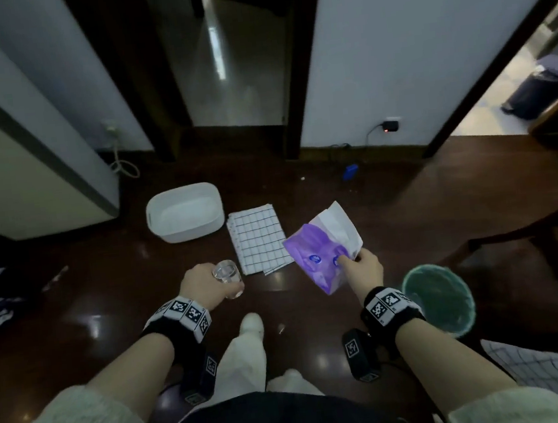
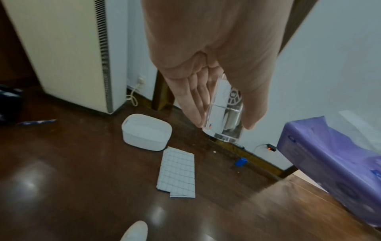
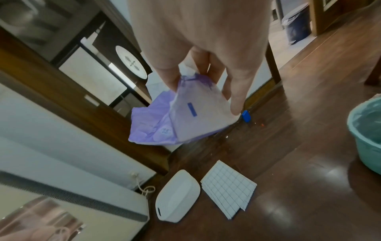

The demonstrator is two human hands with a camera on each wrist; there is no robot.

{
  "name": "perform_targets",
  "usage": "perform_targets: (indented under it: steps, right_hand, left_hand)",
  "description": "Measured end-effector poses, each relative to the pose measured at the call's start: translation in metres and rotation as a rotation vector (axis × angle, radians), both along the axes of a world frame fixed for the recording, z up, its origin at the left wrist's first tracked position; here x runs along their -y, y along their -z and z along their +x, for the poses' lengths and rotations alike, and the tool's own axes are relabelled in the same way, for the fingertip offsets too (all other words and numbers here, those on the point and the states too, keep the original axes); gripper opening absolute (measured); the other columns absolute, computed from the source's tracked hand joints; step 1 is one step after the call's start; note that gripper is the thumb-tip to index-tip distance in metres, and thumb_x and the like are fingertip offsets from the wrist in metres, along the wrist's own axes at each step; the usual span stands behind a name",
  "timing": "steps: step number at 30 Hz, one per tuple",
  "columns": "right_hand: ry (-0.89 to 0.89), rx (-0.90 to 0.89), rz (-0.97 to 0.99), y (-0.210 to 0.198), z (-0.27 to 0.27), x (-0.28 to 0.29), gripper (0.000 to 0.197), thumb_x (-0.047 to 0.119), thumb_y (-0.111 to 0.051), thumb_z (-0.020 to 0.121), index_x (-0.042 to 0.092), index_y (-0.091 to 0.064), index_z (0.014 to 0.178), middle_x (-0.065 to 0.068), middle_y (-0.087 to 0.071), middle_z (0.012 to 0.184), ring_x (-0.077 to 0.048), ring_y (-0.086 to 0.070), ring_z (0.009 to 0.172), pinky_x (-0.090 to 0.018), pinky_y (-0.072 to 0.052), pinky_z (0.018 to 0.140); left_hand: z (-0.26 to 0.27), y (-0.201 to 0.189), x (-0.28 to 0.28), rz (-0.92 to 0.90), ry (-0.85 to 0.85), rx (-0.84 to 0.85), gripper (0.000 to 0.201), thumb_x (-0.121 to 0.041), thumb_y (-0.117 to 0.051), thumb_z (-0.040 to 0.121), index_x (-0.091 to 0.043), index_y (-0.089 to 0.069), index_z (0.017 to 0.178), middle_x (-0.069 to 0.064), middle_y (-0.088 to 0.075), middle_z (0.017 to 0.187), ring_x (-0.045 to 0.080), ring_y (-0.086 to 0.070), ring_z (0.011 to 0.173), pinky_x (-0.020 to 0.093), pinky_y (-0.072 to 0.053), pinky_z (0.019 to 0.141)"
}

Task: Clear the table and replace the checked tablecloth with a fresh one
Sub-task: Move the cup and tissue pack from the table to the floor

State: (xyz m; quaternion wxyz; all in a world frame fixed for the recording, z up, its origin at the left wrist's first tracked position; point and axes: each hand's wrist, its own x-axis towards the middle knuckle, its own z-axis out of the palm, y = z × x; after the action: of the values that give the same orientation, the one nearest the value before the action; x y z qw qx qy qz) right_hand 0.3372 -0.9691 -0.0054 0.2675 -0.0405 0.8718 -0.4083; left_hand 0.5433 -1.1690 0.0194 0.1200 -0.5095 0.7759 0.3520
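Observation:
My left hand (image 1: pixel 206 286) grips a clear drinking glass (image 1: pixel 228 278), seen close in the left wrist view as the glass (image 2: pixel 224 112) between fingers and thumb. My right hand (image 1: pixel 363 269) pinches a purple tissue pack (image 1: pixel 320 258) with a white tissue sticking out; the pack (image 3: pixel 181 122) hangs from the fingers in the right wrist view. Both are held above the dark wooden floor. A folded checked cloth (image 1: pixel 258 239) lies on the floor ahead, between my hands. A corner of a checked tablecloth (image 1: pixel 556 375) shows at the lower right.
A white plastic tub (image 1: pixel 184 212) sits on the floor left of the folded cloth. A teal waste bin (image 1: pixel 438 298) stands by my right wrist. A dark wooden chair (image 1: pixel 548 234) is on the right. A small blue object (image 1: pixel 350 171) lies near the wall. A doorway opens straight ahead.

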Motion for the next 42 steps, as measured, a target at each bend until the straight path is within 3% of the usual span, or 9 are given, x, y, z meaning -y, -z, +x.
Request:
perform_targets:
  steps: [8,12,18,21,26,30,34,38,42]
  right_hand:
    - [-0.117,-0.018,0.080,0.005,0.033,0.053,0.018,0.021,-0.065,0.082,0.007,-0.063,0.093,-0.010,-0.063,0.089,-0.032,-0.061,0.090,-0.033,-0.048,0.078]
    - [-0.173,-0.016,0.065,0.002,0.053,0.102,0.012,0.019,-0.065,0.084,0.011,-0.060,0.092,-0.007,-0.061,0.089,-0.026,-0.056,0.085,-0.027,-0.039,0.072]
    - [-0.231,-0.010,0.065,0.007,0.083,0.195,0.014,0.017,-0.065,0.082,0.007,-0.063,0.091,-0.009,-0.065,0.088,-0.027,-0.060,0.084,-0.030,-0.045,0.071]
    - [-0.268,-0.015,0.060,0.007,0.093,0.237,0.007,0.015,-0.063,0.083,0.009,-0.060,0.084,-0.005,-0.062,0.080,-0.022,-0.057,0.077,-0.028,-0.040,0.062]
    - [-0.317,0.011,0.140,0.019,0.091,0.282,0.013,0.016,-0.064,0.081,0.004,-0.063,0.086,-0.008,-0.063,0.082,-0.025,-0.057,0.078,-0.027,-0.039,0.064]
    - [-0.422,0.064,0.214,0.043,0.059,0.317,0.008,0.014,-0.066,0.082,0.007,-0.063,0.084,-0.008,-0.063,0.082,-0.024,-0.058,0.077,-0.024,-0.038,0.056]
    - [-0.487,0.120,0.243,0.067,0.030,0.340,0.005,0.014,-0.065,0.085,0.014,-0.060,0.085,0.000,-0.062,0.079,-0.009,-0.056,0.068,-0.015,-0.037,0.049]
    - [-0.552,0.085,0.305,0.113,-0.010,0.375,0.012,0.018,-0.066,0.084,0.009,-0.059,0.082,-0.005,-0.064,0.081,-0.014,-0.058,0.069,-0.022,-0.041,0.054]
    - [-0.634,0.066,0.376,0.168,-0.026,0.405,0.022,0.021,-0.065,0.083,0.001,-0.056,0.081,-0.011,-0.063,0.081,-0.028,-0.058,0.077,-0.031,-0.043,0.064]
  left_hand:
    - [0.087,0.009,0.047,-0.033,-0.306,-0.028,0.035,-0.044,-0.080,0.066,-0.015,-0.066,0.080,0.003,-0.066,0.080,0.020,-0.063,0.079,0.025,-0.042,0.063]
    - [0.117,0.012,0.093,-0.063,-0.348,-0.026,0.040,-0.046,-0.079,0.068,-0.013,-0.068,0.087,0.004,-0.065,0.084,0.019,-0.059,0.079,0.026,-0.042,0.067]
    - [0.157,0.015,0.171,-0.050,-0.420,-0.052,0.037,-0.044,-0.080,0.069,-0.012,-0.067,0.084,0.003,-0.065,0.081,0.018,-0.059,0.077,0.026,-0.040,0.062]
    - [0.169,0.018,0.210,-0.053,-0.432,-0.039,0.038,-0.045,-0.080,0.069,-0.013,-0.067,0.085,0.002,-0.066,0.080,0.017,-0.060,0.076,0.026,-0.041,0.058]
    - [0.162,0.026,0.256,-0.018,-0.447,-0.015,0.034,-0.042,-0.080,0.069,-0.013,-0.064,0.079,0.003,-0.065,0.077,0.018,-0.061,0.075,0.026,-0.041,0.057]
    - [0.132,0.052,0.285,0.033,-0.465,0.038,0.031,-0.041,-0.079,0.067,-0.017,-0.060,0.074,0.001,-0.064,0.076,0.016,-0.061,0.072,0.025,-0.043,0.057]
    - [0.110,0.079,0.302,0.055,-0.477,0.072,0.029,-0.040,-0.080,0.067,-0.021,-0.060,0.075,-0.001,-0.064,0.076,0.016,-0.061,0.073,0.024,-0.041,0.058]
    - [0.082,0.121,0.336,0.035,-0.459,0.111,0.035,-0.046,-0.079,0.067,-0.020,-0.062,0.083,-0.001,-0.064,0.082,0.018,-0.059,0.078,0.026,-0.045,0.070]
    - [0.059,0.175,0.354,0.057,-0.475,0.115,0.032,-0.043,-0.080,0.069,-0.021,-0.060,0.082,0.000,-0.060,0.081,0.020,-0.057,0.079,0.027,-0.042,0.070]
